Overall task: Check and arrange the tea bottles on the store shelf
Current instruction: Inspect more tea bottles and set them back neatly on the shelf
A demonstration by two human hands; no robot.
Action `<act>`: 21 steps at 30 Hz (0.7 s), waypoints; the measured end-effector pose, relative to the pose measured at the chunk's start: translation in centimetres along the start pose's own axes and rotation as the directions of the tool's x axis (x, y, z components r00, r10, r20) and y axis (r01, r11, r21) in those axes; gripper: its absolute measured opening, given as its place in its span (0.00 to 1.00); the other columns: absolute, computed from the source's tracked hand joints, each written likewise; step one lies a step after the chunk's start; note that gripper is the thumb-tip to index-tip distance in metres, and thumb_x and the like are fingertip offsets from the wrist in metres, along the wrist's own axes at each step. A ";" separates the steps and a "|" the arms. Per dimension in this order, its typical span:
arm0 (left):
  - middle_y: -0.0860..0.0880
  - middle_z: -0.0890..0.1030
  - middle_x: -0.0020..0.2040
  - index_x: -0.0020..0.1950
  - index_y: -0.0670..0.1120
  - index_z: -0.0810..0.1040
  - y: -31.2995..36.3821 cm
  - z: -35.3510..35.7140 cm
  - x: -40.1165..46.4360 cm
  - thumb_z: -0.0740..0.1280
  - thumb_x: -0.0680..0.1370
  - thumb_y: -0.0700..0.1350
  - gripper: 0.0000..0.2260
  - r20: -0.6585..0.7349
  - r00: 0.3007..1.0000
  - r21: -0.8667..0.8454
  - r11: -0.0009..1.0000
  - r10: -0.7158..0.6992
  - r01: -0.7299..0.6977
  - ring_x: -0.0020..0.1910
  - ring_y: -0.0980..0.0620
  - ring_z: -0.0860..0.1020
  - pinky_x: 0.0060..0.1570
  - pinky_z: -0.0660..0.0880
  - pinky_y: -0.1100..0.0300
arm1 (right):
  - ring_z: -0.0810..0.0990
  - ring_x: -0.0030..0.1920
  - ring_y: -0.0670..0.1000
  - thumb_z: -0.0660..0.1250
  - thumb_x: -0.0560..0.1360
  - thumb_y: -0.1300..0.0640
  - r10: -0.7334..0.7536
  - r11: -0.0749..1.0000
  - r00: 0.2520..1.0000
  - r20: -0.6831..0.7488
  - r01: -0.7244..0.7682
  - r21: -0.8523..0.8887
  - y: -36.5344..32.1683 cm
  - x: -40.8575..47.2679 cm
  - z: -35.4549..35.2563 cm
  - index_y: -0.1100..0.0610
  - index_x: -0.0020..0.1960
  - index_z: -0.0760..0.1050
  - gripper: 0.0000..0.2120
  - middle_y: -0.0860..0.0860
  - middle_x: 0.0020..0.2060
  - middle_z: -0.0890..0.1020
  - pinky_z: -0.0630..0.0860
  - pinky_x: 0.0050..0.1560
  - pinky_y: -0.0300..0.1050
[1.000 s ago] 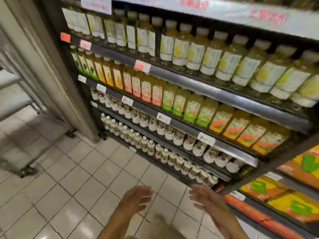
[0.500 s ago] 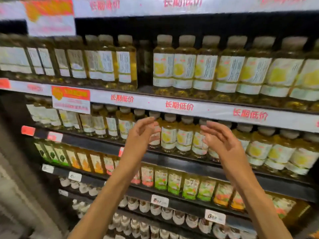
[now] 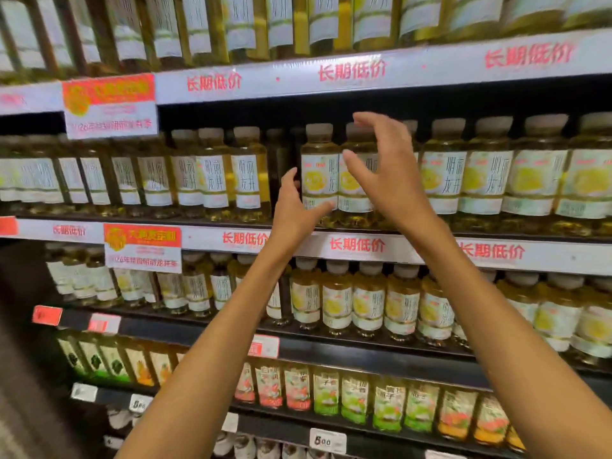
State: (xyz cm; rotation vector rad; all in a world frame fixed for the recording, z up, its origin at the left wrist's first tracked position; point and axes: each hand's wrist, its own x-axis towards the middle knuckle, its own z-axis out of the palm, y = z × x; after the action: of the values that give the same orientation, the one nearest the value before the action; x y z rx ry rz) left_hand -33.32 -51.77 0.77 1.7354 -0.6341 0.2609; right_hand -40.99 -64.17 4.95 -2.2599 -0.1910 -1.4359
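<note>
Rows of yellow tea bottles with white labels fill the shelves. On the middle shelf [image 3: 364, 246] a dark gap [image 3: 281, 160] separates the left group from a bottle with a yellow-fruit label [image 3: 319, 167]. My left hand [image 3: 294, 207] is raised at the lower left side of that bottle, thumb toward its label, fingers loose; contact is unclear. My right hand [image 3: 385, 170] hovers spread in front of the neighbouring bottle [image 3: 356, 180], fingers apart and holding nothing.
More tea bottles [image 3: 367, 303] stand on the shelf below, and coloured juice bottles [image 3: 328, 395] lower still. An orange promotion sign [image 3: 109, 104] hangs at the upper left, another [image 3: 142, 248] below it. White price strips with red characters run along each shelf edge.
The view has risen from the floor and lower shelves to the upper ones. Both hands lifted from waist height to the middle shelf's bottles beside the gap.
</note>
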 end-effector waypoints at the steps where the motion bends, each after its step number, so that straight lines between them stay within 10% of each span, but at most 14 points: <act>1: 0.47 0.69 0.71 0.76 0.45 0.54 -0.2 0.1 0.3 0.73 0.73 0.43 0.38 0.012 1.000 -0.001 1.000 -0.006 0.006 0.64 0.56 0.69 0.59 0.68 0.62 | 0.67 0.67 0.51 0.65 0.77 0.54 -0.017 0.998 1.000 0.005 0.017 -0.067 0.2 0.7 0.2 0.56 0.69 0.67 0.22 0.53 0.64 0.73 0.64 0.64 0.40; 6: 0.51 0.74 0.63 0.71 0.44 0.65 -0.8 0.5 0.7 0.74 0.72 0.44 0.31 -0.019 0.999 0.091 0.995 0.049 -0.047 0.56 0.59 0.72 0.47 0.72 0.73 | 0.66 0.66 0.57 0.63 0.78 0.47 0.001 0.959 0.997 0.080 0.021 -0.282 0.4 2.2 1.9 0.55 0.71 0.66 0.25 0.57 0.65 0.72 0.64 0.63 0.49; 12: 0.47 0.79 0.60 0.67 0.43 0.72 -0.3 -0.3 -1.2 0.77 0.69 0.41 0.28 -0.091 0.990 0.000 0.994 0.105 -0.106 0.58 0.53 0.78 0.57 0.76 0.60 | 0.60 0.69 0.57 0.61 0.79 0.46 0.008 0.968 0.997 0.072 0.011 -0.253 -0.9 2.2 2.4 0.58 0.71 0.67 0.25 0.58 0.67 0.72 0.56 0.67 0.49; 17: 0.54 0.83 0.55 0.64 0.50 0.76 0.6 -2.3 -5.0 0.77 0.68 0.46 0.25 -0.009 0.993 -0.302 0.947 0.114 -0.112 0.55 0.60 0.80 0.52 0.77 0.67 | 0.69 0.64 0.45 0.66 0.77 0.48 0.056 0.967 0.995 0.085 -0.075 0.244 -2.7 1.4 1.5 0.54 0.69 0.68 0.24 0.49 0.63 0.73 0.67 0.63 0.38; 21: 0.49 0.83 0.57 0.59 0.51 0.80 0.3 -3.5 -7.3 0.74 0.69 0.48 0.19 0.229 0.972 -0.563 0.821 0.044 0.096 0.57 0.51 0.81 0.52 0.79 0.59 | 0.80 0.57 0.50 0.67 0.77 0.53 0.159 0.612 0.897 0.413 -0.418 0.672 -4.0 0.5 0.7 0.52 0.62 0.71 0.15 0.53 0.57 0.80 0.78 0.58 0.48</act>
State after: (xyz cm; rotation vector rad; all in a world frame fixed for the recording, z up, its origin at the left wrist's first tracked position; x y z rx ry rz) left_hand -38.91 -46.49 -1.67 1.1905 -0.7657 -0.1540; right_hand -41.61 -60.32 6.33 -1.6750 -0.4076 -0.6125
